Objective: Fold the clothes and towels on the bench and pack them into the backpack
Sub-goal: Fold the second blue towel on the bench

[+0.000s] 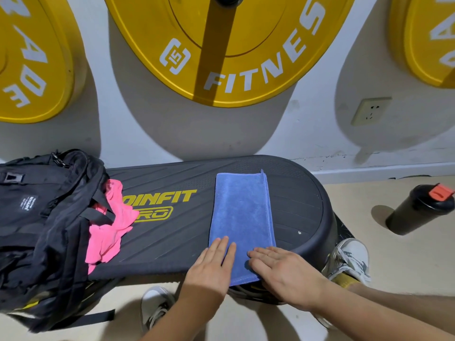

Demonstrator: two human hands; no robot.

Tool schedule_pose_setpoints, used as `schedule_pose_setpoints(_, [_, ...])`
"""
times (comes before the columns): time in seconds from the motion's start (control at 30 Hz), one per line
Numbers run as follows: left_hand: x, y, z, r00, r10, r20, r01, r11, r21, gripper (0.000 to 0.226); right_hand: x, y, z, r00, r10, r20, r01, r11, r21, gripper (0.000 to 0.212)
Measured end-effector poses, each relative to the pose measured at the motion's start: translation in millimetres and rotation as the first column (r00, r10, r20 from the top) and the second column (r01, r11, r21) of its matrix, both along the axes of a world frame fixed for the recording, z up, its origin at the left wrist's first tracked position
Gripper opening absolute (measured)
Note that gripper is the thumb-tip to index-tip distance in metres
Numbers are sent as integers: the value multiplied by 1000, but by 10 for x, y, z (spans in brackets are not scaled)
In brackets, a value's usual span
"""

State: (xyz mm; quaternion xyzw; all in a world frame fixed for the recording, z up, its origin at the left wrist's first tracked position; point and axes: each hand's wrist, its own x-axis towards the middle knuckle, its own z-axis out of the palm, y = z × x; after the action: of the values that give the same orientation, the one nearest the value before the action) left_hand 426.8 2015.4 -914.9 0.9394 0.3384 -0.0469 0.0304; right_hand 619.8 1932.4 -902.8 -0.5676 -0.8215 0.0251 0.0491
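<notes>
Where bench (177, 238) reads "OINFIT", hands (209, 263) (283, 269) flatten towel (242, 210).

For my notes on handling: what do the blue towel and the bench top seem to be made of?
The blue towel looks like microfibre or terry: matte fuzzy nap, stitched hem. The bench top is probably moulded rubber or plastic: matte black, ribbed grooves, printed yellow lettering.

Bench (172, 239): towel (242, 217), pink garment (110, 235), backpack (41, 217).

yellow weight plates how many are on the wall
3. Left weight plate at the frame's left edge, middle weight plate above the bench, right weight plate at the right edge. All are cropped; more may hang out of view.
</notes>
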Motion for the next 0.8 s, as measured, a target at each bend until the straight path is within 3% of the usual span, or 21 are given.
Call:
schedule_pose_setpoints(0.03, [22, -17, 76, 999, 21, -33, -23, 998, -60, 54, 14, -6, 47, 1000, -5, -26, 3, 996, -93, 32])
schedule_pose_setpoints(0.1, [54, -7, 176, 992, -22, -120, 22, 1000, -2, 58, 39, 1, 181, 996, -34, -86, 15, 976, -219, 35])
schedule_pose_setpoints(0.2, [74, 21, 394, 943, -34, -330, -42, 974, -221, 55, 34, 43, 410, 984, -81, -156, 19, 931, -364, 24])
schedule_pose_setpoints(0.27, [62, 96, 569, 955, -13, -298, -98, 929, -356, 26, 35, 109, 560, 954, -187, -234, 17, 814, -580, 9])
schedule_pose_setpoints(0.3, [41, 148, 634, 968, 16, -252, -137, 872, -469, 14, 57, 151, 596, 931, -261, -255, 22, 739, -674, 13])
schedule_pose_setpoints(0.37, [-13, 257, 720, 988, 94, -126, -154, 749, -645, 14, 139, 228, 651, 888, -374, -269, 9, 598, -802, 20])
schedule_pose_setpoints(0.43, [-43, 365, 780, 971, 239, 25, -135, 629, -766, 15, 238, 294, 673, 823, -465, -326, -37, 529, -848, 18])
schedule_pose_setpoints(0.47, [-44, 407, 777, 936, 338, 96, -119, 563, -818, 11, 280, 320, 669, 747, -542, -385, -63, 519, -853, 15])
schedule_pose_setpoints(0.53, [9, 483, 754, 818, 540, 199, -26, 381, -924, 16, 342, 387, 606, 492, -706, -509, -64, 554, -830, 9])
schedule_pose_setpoints(0.6, [134, 581, 592, 663, 712, 232, 27, 287, -958, 20, 369, 476, 499, 229, -761, -607, 69, 635, -770, 11])
schedule_pose_setpoints(0.67, [327, 654, 425, 536, 806, 253, -87, 351, -932, 33, 334, 584, 379, 103, -751, -653, 293, 650, -701, 9])
schedule_pose_setpoints(0.7, [429, 690, 335, 498, 822, 276, -178, 408, -895, 36, 308, 647, 328, 112, -750, -652, 412, 632, -657, 9])
schedule_pose_setpoints(0.73, [516, 711, 254, 478, 824, 303, -280, 471, -837, 35, 281, 703, 297, 158, -758, -633, 511, 611, -604, 12])
schedule_pose_setpoints(0.8, [637, 712, 159, 525, 780, 341, -457, 596, -660, 32, 225, 792, 229, 284, -778, -561, 635, 591, -498, 13])
